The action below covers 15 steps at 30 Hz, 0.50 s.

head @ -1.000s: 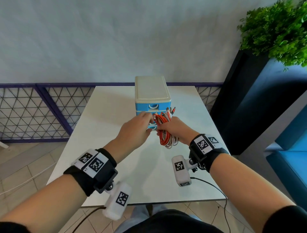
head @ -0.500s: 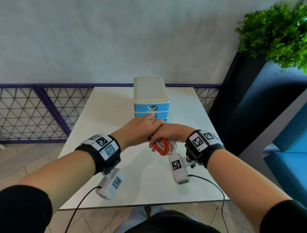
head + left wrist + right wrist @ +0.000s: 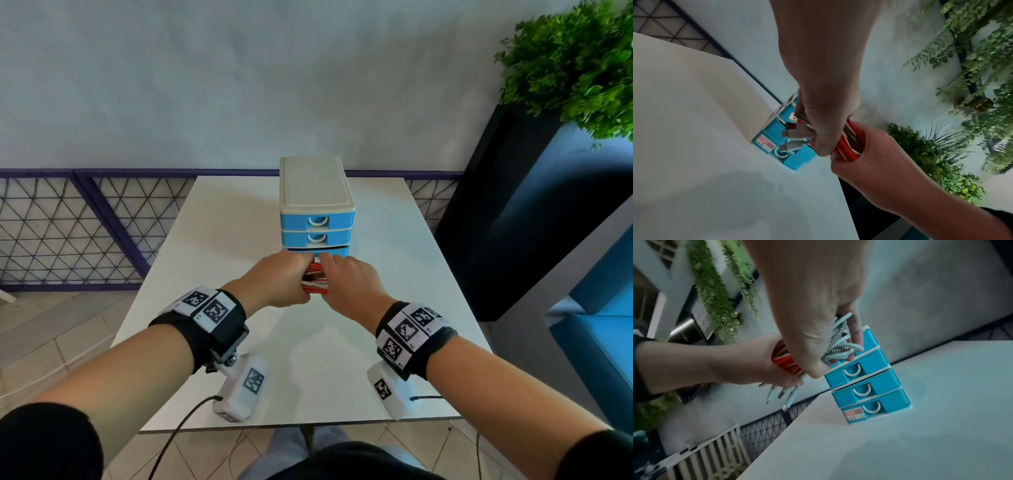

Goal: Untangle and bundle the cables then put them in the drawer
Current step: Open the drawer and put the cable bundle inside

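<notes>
A bundle of red, white and striped cables (image 3: 315,287) is held between both hands just in front of the blue drawer unit (image 3: 317,205) with its cream top. My left hand (image 3: 291,277) grips the bundle's left side; the plug ends (image 3: 795,134) stick out past its fingers. My right hand (image 3: 342,274) grips the right side, fingers curled round the white and striped loops (image 3: 840,344). The red strands (image 3: 785,363) show between the two palms. The third drawer from the top (image 3: 337,251) stands slightly pulled out, right behind the fingertips. Lower drawers are hidden by the hands in the head view.
The drawer unit stands at the back middle of a white table (image 3: 239,240). A purple-framed mesh fence (image 3: 68,233) runs behind and to the left. A dark planter with a green plant (image 3: 565,68) stands at the right, and a blue seat (image 3: 603,329) is below it.
The left hand has left the drawer front and taken hold of the bundle. Both hands, crossed over the cables half a second ago, now hold them side by side at the drawers.
</notes>
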Tool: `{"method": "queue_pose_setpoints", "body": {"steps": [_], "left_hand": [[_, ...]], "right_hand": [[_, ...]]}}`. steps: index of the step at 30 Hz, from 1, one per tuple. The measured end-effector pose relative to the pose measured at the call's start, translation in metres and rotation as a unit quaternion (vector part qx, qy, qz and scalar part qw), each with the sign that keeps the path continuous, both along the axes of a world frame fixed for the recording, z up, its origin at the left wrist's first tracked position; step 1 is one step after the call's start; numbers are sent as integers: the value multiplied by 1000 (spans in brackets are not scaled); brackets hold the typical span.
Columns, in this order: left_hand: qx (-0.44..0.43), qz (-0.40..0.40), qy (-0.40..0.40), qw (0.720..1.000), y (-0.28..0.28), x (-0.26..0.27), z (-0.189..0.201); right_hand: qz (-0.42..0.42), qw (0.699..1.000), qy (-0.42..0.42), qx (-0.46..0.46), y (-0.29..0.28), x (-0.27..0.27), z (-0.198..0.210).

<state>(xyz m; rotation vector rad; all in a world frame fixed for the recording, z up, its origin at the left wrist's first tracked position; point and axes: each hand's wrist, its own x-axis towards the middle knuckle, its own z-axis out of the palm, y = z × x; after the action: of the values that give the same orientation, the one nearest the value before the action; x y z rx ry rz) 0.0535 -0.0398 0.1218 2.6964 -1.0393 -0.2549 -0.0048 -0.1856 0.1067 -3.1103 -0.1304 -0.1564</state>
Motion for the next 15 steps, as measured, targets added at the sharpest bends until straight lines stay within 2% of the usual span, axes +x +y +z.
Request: {"method": "queue_pose_setpoints", "body": {"steps": [7, 9, 12, 15], "left_hand": [[2, -15, 126, 992, -2, 28, 14], [-60, -17, 177, 982, -1, 44, 21], [-194, 37, 136, 971, 4, 71, 30], [-170, 59, 62, 982, 3, 96, 31]], "right_hand": [[1, 993, 104, 49, -10, 33, 7], [3, 993, 112, 46, -18, 43, 13], [-2, 994, 98, 38, -33, 56, 23], [6, 994, 104, 24, -37, 69, 28]]}}
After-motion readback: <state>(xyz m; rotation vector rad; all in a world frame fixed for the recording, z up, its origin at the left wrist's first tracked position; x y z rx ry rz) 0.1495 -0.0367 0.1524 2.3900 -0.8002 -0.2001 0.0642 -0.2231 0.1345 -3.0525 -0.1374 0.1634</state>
